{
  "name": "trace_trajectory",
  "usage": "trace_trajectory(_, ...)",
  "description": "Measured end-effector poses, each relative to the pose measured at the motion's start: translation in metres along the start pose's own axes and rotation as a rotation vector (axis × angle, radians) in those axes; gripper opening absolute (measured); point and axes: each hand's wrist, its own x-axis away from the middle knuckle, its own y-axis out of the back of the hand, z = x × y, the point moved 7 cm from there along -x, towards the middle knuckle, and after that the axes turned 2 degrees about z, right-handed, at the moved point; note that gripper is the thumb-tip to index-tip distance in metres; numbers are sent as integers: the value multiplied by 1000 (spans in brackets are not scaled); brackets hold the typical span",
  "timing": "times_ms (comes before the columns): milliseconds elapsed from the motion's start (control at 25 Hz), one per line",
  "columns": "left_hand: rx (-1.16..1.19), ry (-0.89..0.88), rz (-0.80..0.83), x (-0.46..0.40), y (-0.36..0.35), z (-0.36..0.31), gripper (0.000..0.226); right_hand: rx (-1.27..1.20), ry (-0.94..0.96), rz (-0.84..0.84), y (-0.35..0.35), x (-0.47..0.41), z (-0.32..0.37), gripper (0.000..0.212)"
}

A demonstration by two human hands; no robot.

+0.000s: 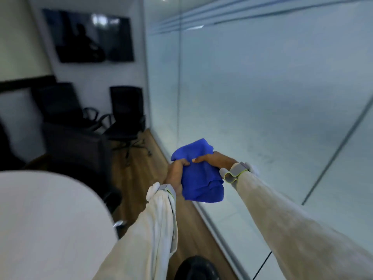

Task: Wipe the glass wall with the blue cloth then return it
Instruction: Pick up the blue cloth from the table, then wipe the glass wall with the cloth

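At lower centre of the frame, the left hand [176, 173] and right hand [214, 160] both grasp the blue cloth [201, 174], bunched (soft, light, pliable); a broad palm grip likely suits wiping the glass wall [262, 93].

The cloth [201, 174] is a plain, saturated royal blue, and the glass wall [262, 98] behind it reads as a pale, frosted blue-grey crossed near the top by thin lighter stripes, with grey metal framing. Both sleeves [292, 215] are off-white cream, each wrist carrying a grey strap [235, 171] edged in yellow-green. The table [40, 219] is white, the floor [139, 168] warm brown wood grain, the chairs [126, 110] black, and the screen [88, 35] on the white wall is dark.
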Motion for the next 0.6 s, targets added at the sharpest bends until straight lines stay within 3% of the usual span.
trace_trajectory(80,-3,-63,97,-23,-78,-18,55,52,37,-102,79,12,7,45)
trace_trajectory(280,22,-229,392,-27,-296,-65,51,-39,164,-531,282,74,16,39)
trace_trajectory(360,124,-210,523,-13,-365,-79,48,-73,208,-678,335,106,24,31)
trace_trajectory(480,248,-131,703,20,-433,-90,26,-30,269,-870,391,154,42,13)
trace_trajectory(520,253,-128,689,24,-444,-89,23,7,281,-943,405,170,49,11)
trace_trajectory(600,45,-329,488,14,-451,-86,26,54,309,-1122,433,206,62,5)
